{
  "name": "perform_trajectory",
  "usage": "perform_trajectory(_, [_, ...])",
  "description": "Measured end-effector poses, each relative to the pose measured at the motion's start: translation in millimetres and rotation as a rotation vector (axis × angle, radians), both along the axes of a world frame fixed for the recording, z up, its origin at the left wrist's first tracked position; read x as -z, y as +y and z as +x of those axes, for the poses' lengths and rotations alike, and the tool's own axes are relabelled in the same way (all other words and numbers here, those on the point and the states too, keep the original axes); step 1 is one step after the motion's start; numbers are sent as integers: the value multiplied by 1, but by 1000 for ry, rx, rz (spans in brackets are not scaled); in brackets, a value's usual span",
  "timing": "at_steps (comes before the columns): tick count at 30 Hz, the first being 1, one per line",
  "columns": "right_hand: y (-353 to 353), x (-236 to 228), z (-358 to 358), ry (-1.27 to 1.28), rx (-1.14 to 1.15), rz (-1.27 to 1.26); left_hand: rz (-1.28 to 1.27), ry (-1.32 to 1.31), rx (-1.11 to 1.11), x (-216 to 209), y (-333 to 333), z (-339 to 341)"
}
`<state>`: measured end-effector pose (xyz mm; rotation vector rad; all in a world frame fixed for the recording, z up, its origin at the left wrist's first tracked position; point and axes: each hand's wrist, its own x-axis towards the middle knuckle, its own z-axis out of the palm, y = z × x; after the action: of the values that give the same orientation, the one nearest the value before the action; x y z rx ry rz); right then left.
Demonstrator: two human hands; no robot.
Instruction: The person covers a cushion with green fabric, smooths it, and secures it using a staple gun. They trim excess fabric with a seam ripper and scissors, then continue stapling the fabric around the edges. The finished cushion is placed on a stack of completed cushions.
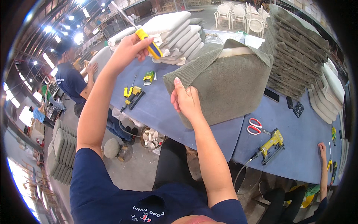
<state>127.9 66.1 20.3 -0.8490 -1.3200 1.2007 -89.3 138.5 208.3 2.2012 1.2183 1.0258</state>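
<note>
Raised at the upper left, my left hand [127,52] is closed around the yellow-and-blue handle of a screwdriver [149,44]; its long metal shaft points up and to the left. My right hand [189,101] pinches the left edge of a grey-green ribbed fabric cushion [231,84], thumb on top of the cloth. The cushion is propped up at a tilt on the blue-covered table [160,112]. Along its upper edge the fabric flap is folded back, and a strip of pale padding shows there. The cushion's far side is hidden.
A yellow staple gun [133,98] lies left, beside a small green box [148,77]. Red-handled scissors [254,126] and another staple gun [272,145] lie right. Stacked green cushions [294,52] and white pads [171,33] stand behind. Co-workers are at left [71,80] and lower right [323,153].
</note>
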Motion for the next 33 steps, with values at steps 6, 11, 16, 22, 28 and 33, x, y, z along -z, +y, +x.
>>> perform_trajectory(6, [-1, 1, 0, -11, 34, -6, -221, 121, 5, 7, -1, 28])
perform_trajectory(11, [2, 4, 6, -24, 25, 13, -271, 96, -26, 36, -21, 41])
perform_trajectory(16, [0, 2, 0, -4, 8, 21, 53, -155, -83, 4, -8, 7])
perform_trajectory(22, [-3, 6, 4, -55, 49, 14, -152, -61, -8, 50, -43, 28])
perform_trajectory(28, [-2, -2, 1, -22, 15, -10, -93, -386, -89, 81, -51, 15])
perform_trajectory(33, [8, 4, 5, -74, 43, 32, 160, -482, -166, 64, -53, 12])
